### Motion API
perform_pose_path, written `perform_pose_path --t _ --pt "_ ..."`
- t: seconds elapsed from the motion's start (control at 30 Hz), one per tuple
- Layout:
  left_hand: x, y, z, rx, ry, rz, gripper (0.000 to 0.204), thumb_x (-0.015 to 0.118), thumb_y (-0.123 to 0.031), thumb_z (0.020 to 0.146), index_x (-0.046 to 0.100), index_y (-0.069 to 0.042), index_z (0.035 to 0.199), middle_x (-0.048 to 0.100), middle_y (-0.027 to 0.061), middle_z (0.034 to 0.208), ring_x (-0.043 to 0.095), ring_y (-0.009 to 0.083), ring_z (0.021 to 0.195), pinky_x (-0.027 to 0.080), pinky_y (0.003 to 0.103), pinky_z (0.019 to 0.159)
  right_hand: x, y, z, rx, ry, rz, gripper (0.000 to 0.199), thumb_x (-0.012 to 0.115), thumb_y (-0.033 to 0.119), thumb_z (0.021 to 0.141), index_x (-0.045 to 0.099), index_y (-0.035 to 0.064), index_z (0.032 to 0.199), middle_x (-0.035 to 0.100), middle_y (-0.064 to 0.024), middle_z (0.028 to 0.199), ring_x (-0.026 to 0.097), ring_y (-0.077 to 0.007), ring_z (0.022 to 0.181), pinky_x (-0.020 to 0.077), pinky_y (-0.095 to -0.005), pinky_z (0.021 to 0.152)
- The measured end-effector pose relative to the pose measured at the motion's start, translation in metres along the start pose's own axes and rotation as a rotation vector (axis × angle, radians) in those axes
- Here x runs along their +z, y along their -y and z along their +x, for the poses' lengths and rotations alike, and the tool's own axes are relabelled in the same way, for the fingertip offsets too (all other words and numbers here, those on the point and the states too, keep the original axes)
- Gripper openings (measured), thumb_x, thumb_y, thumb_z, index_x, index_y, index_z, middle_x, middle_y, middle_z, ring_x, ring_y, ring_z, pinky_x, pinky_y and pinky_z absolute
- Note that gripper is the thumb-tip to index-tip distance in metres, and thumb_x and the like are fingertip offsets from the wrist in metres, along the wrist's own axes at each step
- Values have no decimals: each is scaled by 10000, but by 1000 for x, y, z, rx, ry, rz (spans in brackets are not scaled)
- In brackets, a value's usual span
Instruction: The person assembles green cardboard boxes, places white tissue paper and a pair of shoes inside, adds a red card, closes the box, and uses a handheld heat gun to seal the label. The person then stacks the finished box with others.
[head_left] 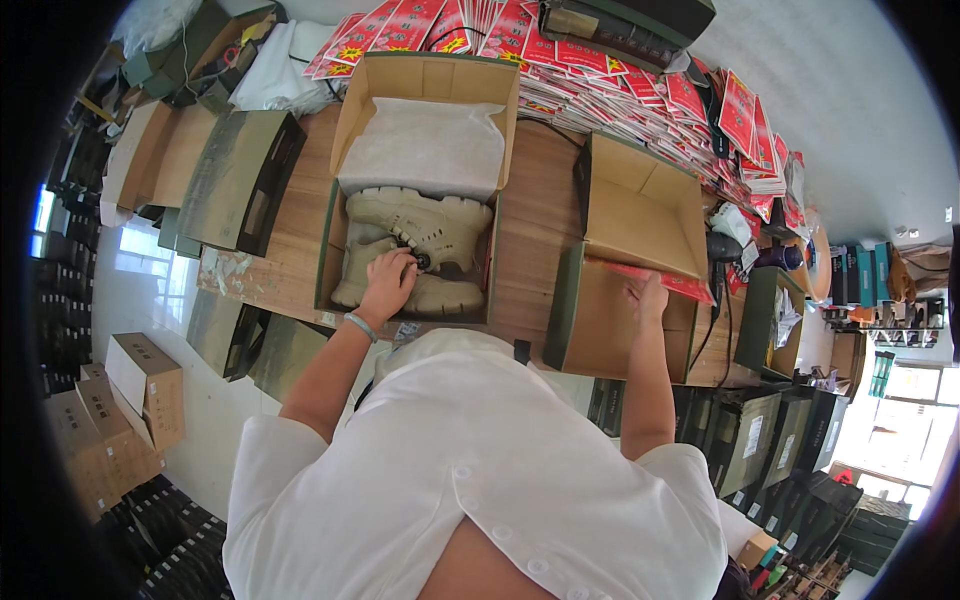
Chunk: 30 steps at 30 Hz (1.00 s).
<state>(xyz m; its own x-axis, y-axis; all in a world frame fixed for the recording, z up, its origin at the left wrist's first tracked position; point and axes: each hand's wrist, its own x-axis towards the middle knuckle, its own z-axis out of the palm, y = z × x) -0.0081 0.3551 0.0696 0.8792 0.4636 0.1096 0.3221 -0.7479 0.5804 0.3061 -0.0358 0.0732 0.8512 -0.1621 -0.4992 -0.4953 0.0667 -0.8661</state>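
A pair of tan high-top boots (440, 225) lies on its side in an open shoebox (326, 260) in front of me on the left. My left hand (388, 285) is on the boots, its fingers curled at a small black round part (422, 262) on one of them. White tissue paper (425, 140) is folded back against the raised lid. To the right is a second open shoebox (565, 310) with a bare brown inside. Over it my right hand (648, 297) pinches a red printed card (688, 286).
Red printed cards (600, 95) are heaped along the table's back, with a dark box (630, 30) on top. A closed shoebox (240, 180) stands on the wooden table (525, 200) at left. A black hair dryer (722, 247) and its cord are at right. Shoeboxes (765, 435) are stacked below.
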Motion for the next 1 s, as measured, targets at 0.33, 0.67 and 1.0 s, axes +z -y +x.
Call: perform_pose_path --t 0.33,0.67,1.0 --pt "-11 -6 4 -103 -56 -430 267 589 -135 926 574 -56 1180 597 104 1206 554 252 1094 413 401 920 41 53 -178 -656 266 -40 252 482 167 1015 575 -49 1106 634 -86 1024 548 -86 942 450 -262 836" --pt "-123 -128 27 -207 238 -1187 372 671 -43 876 569 -10 1232 640 49 1127 577 126 1028 484 303 885 158 42 -260 -723 929 -514 166 589 106 957 631 24 1095 695 -82 915 619 -112 842 494 -270 763" --pt "-143 -79 1 -3 -16 -1076 269 678 -73 882 656 20 1134 703 47 930 572 57 803 507 258 703 203 6 -290 -644 965 -596 280 670 -13 866 608 3 1139 691 -62 1017 627 -130 926 492 -268 829"
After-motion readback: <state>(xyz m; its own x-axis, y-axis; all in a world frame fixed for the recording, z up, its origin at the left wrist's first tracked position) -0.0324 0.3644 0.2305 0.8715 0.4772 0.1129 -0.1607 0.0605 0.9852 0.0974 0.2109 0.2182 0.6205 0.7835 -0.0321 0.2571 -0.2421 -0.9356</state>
